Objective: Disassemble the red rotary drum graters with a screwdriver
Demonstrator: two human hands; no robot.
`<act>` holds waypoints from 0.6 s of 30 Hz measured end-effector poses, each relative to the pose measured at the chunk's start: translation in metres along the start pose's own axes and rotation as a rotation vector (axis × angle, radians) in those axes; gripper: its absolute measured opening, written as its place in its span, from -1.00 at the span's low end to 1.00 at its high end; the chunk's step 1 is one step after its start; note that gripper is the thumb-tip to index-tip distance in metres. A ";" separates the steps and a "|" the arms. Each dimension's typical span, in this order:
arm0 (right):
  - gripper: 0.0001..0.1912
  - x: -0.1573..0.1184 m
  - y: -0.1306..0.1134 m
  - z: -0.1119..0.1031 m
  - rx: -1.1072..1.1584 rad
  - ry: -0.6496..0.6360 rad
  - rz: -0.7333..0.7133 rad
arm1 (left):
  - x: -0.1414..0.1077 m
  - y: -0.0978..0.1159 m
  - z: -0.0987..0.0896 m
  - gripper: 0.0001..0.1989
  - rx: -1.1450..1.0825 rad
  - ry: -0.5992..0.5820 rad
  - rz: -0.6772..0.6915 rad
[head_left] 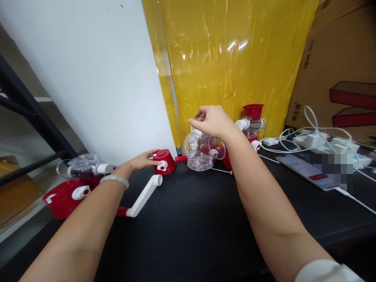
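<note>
On the black table [190,235], a small round red plastic base [168,156] with a white knob [161,166] is being touched at its left side by the left hand [143,159]. The thumb is being kept at the front, near the knob, while other fingers are being placed on the upper edge; how firmly the base is being gripped cannot be told. A pale bangle [114,179] is being worn on the left wrist.

To the right of this base, a transparent plastic housing with round openings [202,150] is being pinched at its top between the thumb and the fingers of the right hand [213,117], which are being partly hidden.

Nearer, a white crank arm [145,196] with a red grip [122,211] is lying. At the left, a larger red plastic base [64,199] is being seen beside a clear housing with a metal drum [85,166]. Behind the right forearm, a red hopper [253,111] is being supported above another metal drum [255,124].
</note>
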State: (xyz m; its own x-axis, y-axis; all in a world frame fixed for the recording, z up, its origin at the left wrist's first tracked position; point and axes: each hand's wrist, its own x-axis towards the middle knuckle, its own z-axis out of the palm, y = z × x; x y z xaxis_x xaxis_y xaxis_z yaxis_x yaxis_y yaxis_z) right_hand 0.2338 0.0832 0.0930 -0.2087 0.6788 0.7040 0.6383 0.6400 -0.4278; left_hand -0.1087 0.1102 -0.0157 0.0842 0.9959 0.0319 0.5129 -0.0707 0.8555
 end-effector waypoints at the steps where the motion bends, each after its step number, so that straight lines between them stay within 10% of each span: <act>1: -0.74 0.000 -0.001 0.000 0.005 -0.002 -0.004 | 0.001 -0.001 -0.001 -0.03 0.006 -0.003 -0.010; 8: -0.76 0.004 0.007 0.017 0.330 -0.119 0.107 | -0.015 0.017 0.002 0.02 0.121 0.150 0.173; 18: -0.60 -0.006 0.019 0.069 0.492 -0.401 0.187 | -0.087 0.103 0.048 -0.05 0.937 0.247 1.073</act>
State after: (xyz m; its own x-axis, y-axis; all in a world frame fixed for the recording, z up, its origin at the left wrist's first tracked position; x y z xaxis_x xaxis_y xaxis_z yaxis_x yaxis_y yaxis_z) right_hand 0.1962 0.1163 0.0421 -0.4479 0.8149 0.3679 0.2971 0.5237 -0.7984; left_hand -0.0219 0.0138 0.0444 0.6836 0.4171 0.5989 0.6673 -0.6895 -0.2815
